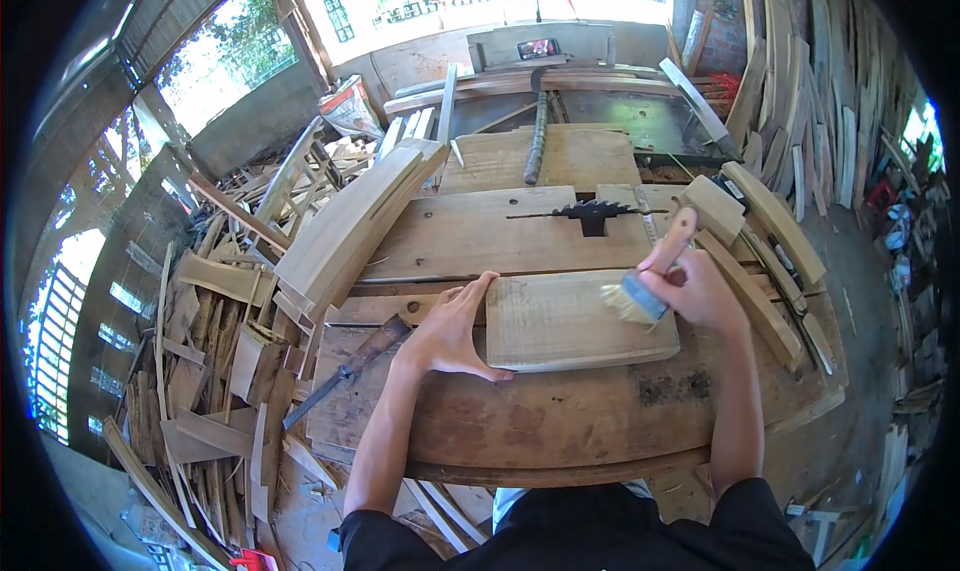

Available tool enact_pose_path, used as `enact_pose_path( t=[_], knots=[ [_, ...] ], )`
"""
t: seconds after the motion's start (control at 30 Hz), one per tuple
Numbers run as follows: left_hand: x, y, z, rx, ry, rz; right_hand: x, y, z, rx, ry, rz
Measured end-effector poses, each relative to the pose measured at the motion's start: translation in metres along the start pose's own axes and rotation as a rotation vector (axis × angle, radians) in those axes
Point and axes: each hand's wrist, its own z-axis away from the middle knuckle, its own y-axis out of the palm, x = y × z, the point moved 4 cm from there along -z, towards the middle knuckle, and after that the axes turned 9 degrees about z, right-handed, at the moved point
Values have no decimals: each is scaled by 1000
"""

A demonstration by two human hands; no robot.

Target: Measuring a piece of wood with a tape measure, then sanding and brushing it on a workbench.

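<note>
A flat rectangular wooden board [560,321] lies on the workbench [500,416] in front of me. My left hand [452,329] spans its left end, thumb and fingers spread apart along that edge. In my right hand [695,286] is a paintbrush [645,296] with a wooden handle, a metal band and pale bristles. Its bristles rest on or just over the right part of the board's top face; which of the two I cannot tell. Beside my left wrist lies a tool with a wooden handle and a dark metal blade [345,373].
Beyond the board sits a dark toothed metal piece [593,214]. Thick shaped timbers [360,221] stand at the bench's left, and curved pieces [775,221] lie at its right. A long-handled hooked blade [538,136] lies farther back. Scrap wood [215,371] heaps up left.
</note>
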Motion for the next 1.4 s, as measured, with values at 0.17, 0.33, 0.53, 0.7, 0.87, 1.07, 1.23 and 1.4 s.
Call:
enact_pose_path(
  t=[0.17,0.33,0.53,0.7,0.87,1.07,1.23,1.4],
  knots=[
    [0,1,0,-6,3,-1,1,-23,5,-315,48,281],
    [-2,1,3,1,-14,-4,18,-2,4,-256,-129,309],
    [-4,1,1,-5,-4,21,32,-4,14,127,-110,121],
    [-1,-1,1,-19,5,29,42,1,12,353,-105,23],
    [-4,0,-4,-3,-7,6,2,-1,-1,-156,-46,122],
    [0,0,0,-7,-5,-6,28,19,2,-255,-157,409],
    [3,2,2,-5,-2,9,75,72,11,55,-365,107],
    [3,1,1,-12,29,30,83,82,-23,295,-341,10]
  ],
)
